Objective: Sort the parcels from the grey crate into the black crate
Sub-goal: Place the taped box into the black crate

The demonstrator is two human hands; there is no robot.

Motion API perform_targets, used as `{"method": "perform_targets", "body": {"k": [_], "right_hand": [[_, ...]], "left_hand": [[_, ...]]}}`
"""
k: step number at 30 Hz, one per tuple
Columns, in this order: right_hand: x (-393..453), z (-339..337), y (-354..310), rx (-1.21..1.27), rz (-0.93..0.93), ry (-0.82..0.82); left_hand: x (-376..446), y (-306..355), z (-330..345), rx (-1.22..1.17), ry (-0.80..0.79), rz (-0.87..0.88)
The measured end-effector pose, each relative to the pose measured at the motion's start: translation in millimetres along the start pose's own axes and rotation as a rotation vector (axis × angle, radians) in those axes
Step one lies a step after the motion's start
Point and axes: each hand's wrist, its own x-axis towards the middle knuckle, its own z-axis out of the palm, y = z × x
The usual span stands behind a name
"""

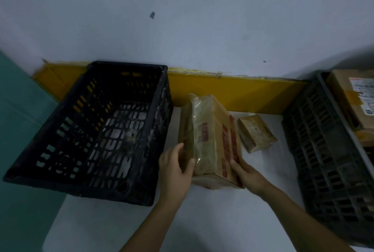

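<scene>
A long brown cardboard parcel (212, 136) with red print and clear tape stands on the white table between the two crates. My left hand (175, 165) grips its near left side, thumb on top. My right hand (245, 174) holds its near right edge. The black crate (97, 180) sits to the left with no parcels visible inside. The grey crate (323, 162) stands at the right edge and holds a brown labelled parcel (352, 99). A small brown parcel (256, 136) lies on the table just right of the long one.
A yellow board (226, 89) runs along the foot of the white wall behind the crates. The white table (202, 221) ends at the left under the black crate, with teal floor (22, 170) beyond. The scene is dim.
</scene>
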Motion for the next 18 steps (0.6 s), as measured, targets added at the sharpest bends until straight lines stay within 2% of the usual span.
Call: {"method": "perform_targets", "body": {"k": [2, 3, 5, 6, 8, 13, 18], "right_hand": [[7.7, -6.7, 4.3, -0.116, -0.004, 0.065], [5.5, -11.7, -0.6, -0.096, -0.025, 0.104], [-10.6, -20.3, -17.9, 0.074, -0.066, 0.143], [-21.7, -23.4, -28.3, 0.179, -0.081, 0.088], [-36.2, -28.2, -39.5, 0.233, -0.156, -0.027], [-43.3, -20.2, -44.5, 0.326, -0.220, -0.042], [-43.6, -0.6, -34.8, 0.288, -0.207, 0.025]], "left_hand": [[3.2, 5.0, 0.7, -0.023, -0.109, -0.128], [5.9, 9.8, 0.7, -0.079, -0.189, -0.216], [6.7, 22.5, 1.7, -0.152, -0.340, -0.305], [6.3, 26.5, 4.6, -0.156, -0.371, -0.285], [6.4, 27.9, 13.6, -0.181, -0.350, -0.208], [4.7, 33.7, 14.0, -0.226, -0.237, -0.103], [-2.2, 20.9, 12.4, -0.274, -0.408, -0.196]]}}
